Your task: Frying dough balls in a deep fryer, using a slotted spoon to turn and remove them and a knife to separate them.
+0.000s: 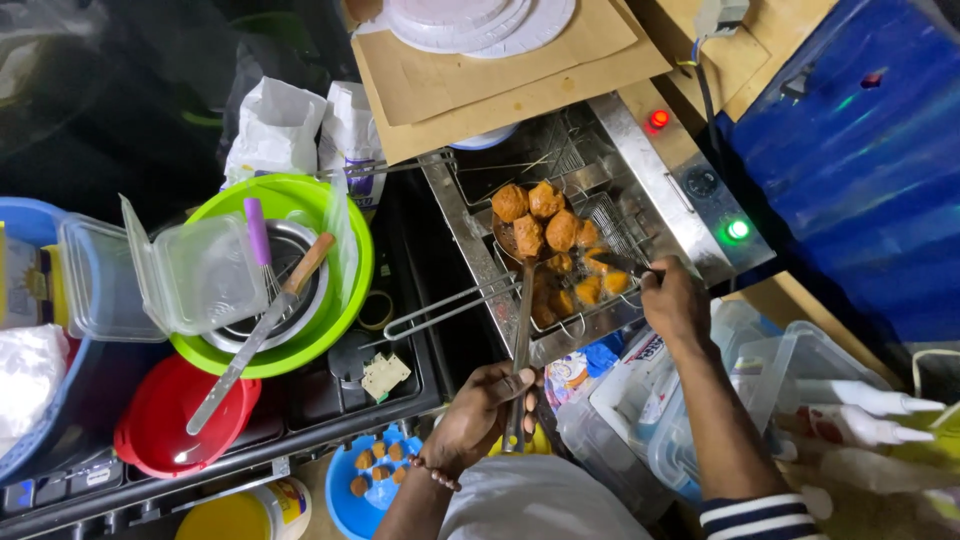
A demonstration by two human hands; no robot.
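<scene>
The left hand (478, 412) grips a long steel skimmer (522, 300) holding browned fried balls (535, 215) above the steel fryer basket (590, 270); the right hand (672, 300) pinches dark tongs (615, 264) nearby. Lifting out needs steadiness.

Fried balls (540, 220) on skimmer (521, 330) above fryer (640, 170), bowl (345, 290) left

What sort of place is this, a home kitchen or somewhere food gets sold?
Probably a small food stall or cramped kitchen: a steel fryer full of browned balls, stacked plates on cardboard, and sauce bottles alongside.
</scene>
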